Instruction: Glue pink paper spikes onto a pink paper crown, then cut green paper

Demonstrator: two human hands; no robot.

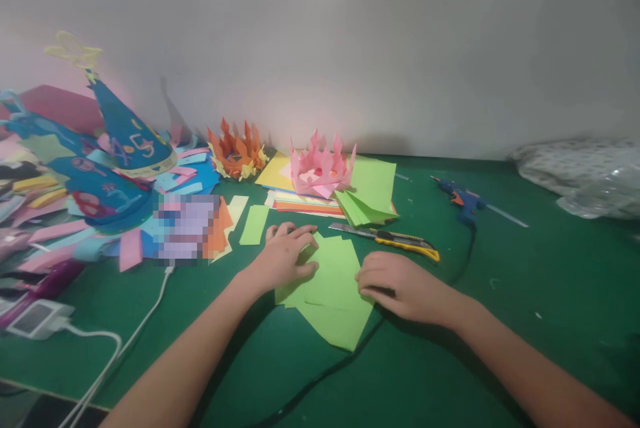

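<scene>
Several overlapping sheets of light green paper (333, 275) lie on the table in front of me. My left hand (289, 260) rests on their left side, fingers spread and thumb apart on the paper. At the right edge of the sheets, my right hand (400, 285) is closed with the fingers together and the thumb below them, the paper edge at its fingertips. Just beyond the sheets lies a yellow and black utility knife (407, 243) with its blade out. A small green paper strip (254, 225) is left of my left hand.
A pink paper crown (323, 165) stands on stacked coloured paper, with an orange crown (237, 155) beside it. A blue glue gun (463, 201) lies right, its black cord crossing the green table (550, 335). Blue party hats (125, 125), paper strips and a white cable (150, 315) fill the left.
</scene>
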